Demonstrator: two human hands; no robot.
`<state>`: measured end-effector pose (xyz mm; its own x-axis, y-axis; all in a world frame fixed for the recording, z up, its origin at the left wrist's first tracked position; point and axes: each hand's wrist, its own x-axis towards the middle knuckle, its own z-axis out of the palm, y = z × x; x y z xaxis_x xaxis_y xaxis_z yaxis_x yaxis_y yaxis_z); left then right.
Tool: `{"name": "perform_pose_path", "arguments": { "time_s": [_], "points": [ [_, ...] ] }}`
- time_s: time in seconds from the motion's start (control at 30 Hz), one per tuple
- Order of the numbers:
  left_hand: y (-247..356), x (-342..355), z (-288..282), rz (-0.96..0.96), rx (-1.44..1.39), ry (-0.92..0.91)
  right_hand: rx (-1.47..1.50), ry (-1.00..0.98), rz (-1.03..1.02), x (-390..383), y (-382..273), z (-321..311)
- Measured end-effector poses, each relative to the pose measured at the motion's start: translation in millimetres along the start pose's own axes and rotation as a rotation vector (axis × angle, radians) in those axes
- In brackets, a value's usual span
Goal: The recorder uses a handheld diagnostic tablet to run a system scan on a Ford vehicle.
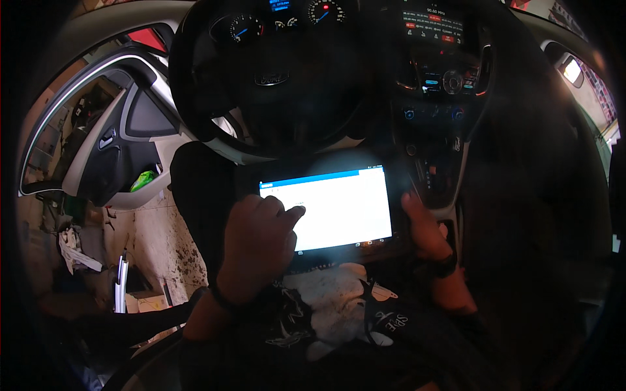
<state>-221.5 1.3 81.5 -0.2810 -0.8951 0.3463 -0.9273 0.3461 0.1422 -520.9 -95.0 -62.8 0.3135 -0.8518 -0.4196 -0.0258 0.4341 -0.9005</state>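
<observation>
A black tablet [345, 212] with a bright, mostly white screen lies tilted over my lap, below the steering wheel. My left hand [261, 231] reaches over its left side. The index finger stretches out onto the screen, touching it or just above it; the other fingers are curled and hold nothing. At the tablet's right edge my right hand [427, 228] grips the dark casing, its thumb up along the side. The fingers of that hand are mostly hidden in shadow behind the tablet.
Ahead is the steering wheel [270, 117], with lit gauges behind it. A centre screen [433, 29] glows above the gear lever [432, 176]. On the left, the car door [107, 150] stands open, a green packet [142, 180] in its pocket.
</observation>
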Motion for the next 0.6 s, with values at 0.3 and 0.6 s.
{"name": "perform_pose_path", "arguments": {
  "time_s": [0.3, 0.6],
  "points": [
    [1.7, 2.4, -0.7, -0.082, 0.094, -0.154, -0.026, -0.046, -0.027, 1.2, 3.0, -1.9],
    [-0.6, -16.1, 9.8, -0.08, -0.044, 0.062, -0.004, -0.062, 0.037, 2.6, 8.9, -2.1]
  ]
}}
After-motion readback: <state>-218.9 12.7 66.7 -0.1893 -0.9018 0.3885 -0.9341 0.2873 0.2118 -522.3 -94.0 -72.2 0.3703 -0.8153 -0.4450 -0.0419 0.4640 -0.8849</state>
